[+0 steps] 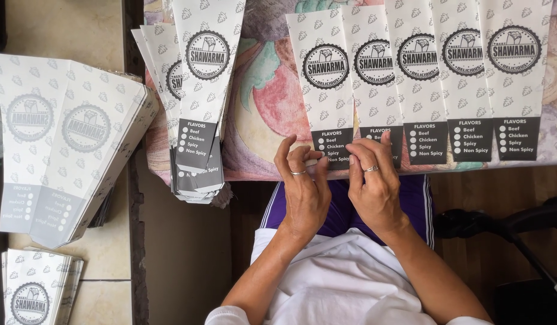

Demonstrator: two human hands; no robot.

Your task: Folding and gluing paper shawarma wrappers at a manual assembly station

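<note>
**Both hands working the lower end of a paper sleeve**

Near the centre of the frame, the left hand (303, 191) and the right hand (374, 180) are meeting at the dark lower end of the leftmost paper sleeve (325, 84) in a row of 5 white printed sleeves (447, 78) lying side by side across the upper right. The left hand's fingers (284, 153) are curling, with their tips touching the sleeve's bottom edge; the right hand's fingers (365, 147) are lying bent over that same end and the neighbouring sleeve. Whether either hand is actually pinching the paper cannot be told. Each hand is wearing a ring.

The sleeves are resting on a tabletop (266, 96) covered with a cloth of pink and green patterns. At the upper centre-left, a fanned stack of sleeves (197, 102) is hanging over the tabletop's edge. At the left of the frame, another fanned stack (68, 150) is lying on a pale tiled surface (68, 30), and a smaller stack (37, 292) is sitting in the lower left corner.
</note>
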